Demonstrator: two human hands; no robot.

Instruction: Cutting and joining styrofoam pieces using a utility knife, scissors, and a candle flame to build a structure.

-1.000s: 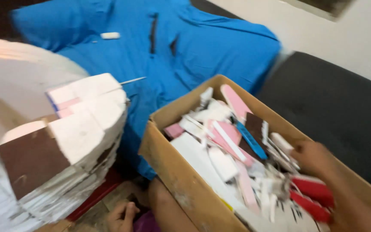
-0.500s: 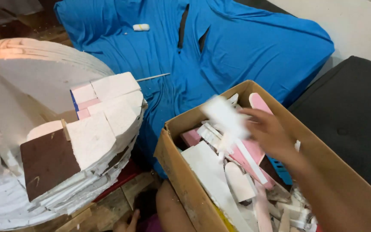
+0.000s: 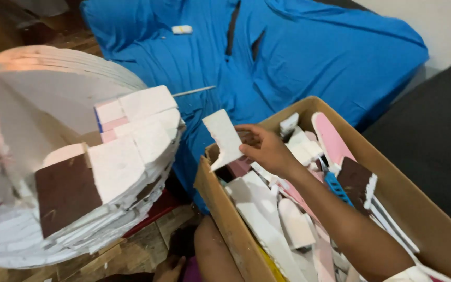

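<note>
Right hand (image 3: 270,151): grip closed on a white foam offcut (image 3: 224,138), pinched at its right edge between thumb and fingers, piece held upright above the near-left corner of the cardboard box (image 3: 225,209). The offcut hangs between the box and the layered foam dome (image 3: 79,172) on the left, touching neither.

Left hand (image 3: 170,267): only partly in frame at the bottom edge, low by the floor; cannot tell whether its grip is open or closed.

Risks, as judged: the pinch sits on one edge only, so the thin piece could pivot or snap at its notched lower edge. A slip would drop it into the gap between box and dome. The forearm crosses loose scraps; a drag could tip pieces over the box wall.

Packaging: the box is plain brown, rectangular, open-topped, with no label visible. Inside lie white, pink and brown-faced scraps and a blue comb-like strip (image 3: 336,189). Behind it, a blue cloth (image 3: 298,57) carries a small white cylinder (image 3: 181,30).
</note>
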